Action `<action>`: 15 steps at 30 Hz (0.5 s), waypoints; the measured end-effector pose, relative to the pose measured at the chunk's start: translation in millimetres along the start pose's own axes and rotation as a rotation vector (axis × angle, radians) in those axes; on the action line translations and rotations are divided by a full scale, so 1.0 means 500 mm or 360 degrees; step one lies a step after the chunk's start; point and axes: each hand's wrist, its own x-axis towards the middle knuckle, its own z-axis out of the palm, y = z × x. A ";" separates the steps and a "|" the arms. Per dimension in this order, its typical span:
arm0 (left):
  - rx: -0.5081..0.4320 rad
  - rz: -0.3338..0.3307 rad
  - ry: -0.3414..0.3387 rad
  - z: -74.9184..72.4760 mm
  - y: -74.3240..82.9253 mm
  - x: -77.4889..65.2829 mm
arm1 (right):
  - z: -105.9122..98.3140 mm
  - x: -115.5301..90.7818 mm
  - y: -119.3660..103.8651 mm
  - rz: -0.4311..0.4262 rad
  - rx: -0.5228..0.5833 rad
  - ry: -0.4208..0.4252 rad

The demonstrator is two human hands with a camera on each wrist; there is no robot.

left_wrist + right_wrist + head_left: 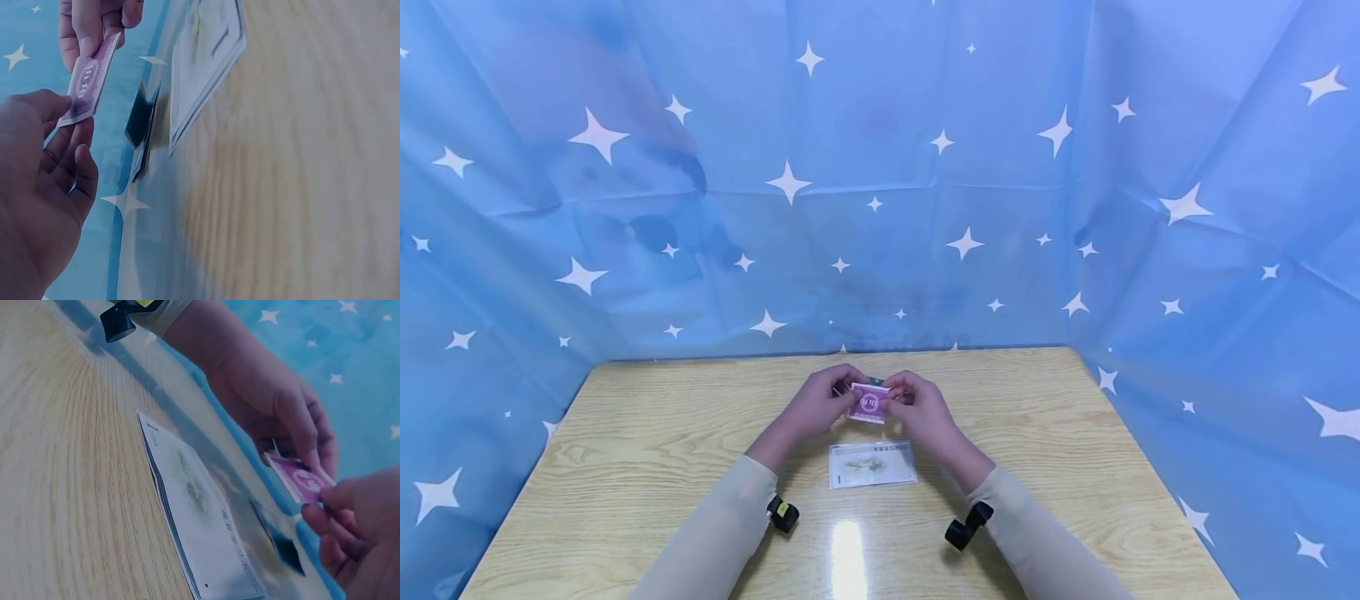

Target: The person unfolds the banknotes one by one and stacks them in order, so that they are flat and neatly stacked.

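A small, flat purple card (868, 403) with white edges and a round white emblem is held up over the table. My left hand (815, 405) pinches one side of it between thumb and fingers. From the opposite side, my right hand (931, 417) pinches it too. In the left wrist view the card (90, 87) is tilted, with both thumbs on its printed face. Nearer to me lies a white booklet (872, 465) with a pale green plant picture; its stacked sheets show in the right wrist view.
Beyond the booklet, a dark green flat item (284, 547) stands slightly raised on the table, mostly behind the hands in the head view. A blue curtain (880, 250) with white stars hangs along the back edge of the wooden table (662, 450).
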 end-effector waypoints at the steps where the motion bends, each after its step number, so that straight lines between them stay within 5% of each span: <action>1: -0.0018 -0.0004 0.0012 0.000 0.002 -0.004 | 0.000 -0.001 -0.001 -0.0005 0.0011 -0.0007; 15: -0.0197 -0.0033 0.0076 -0.006 0.019 -0.031 | 0.012 -0.019 -0.016 -0.0084 0.0118 0.0013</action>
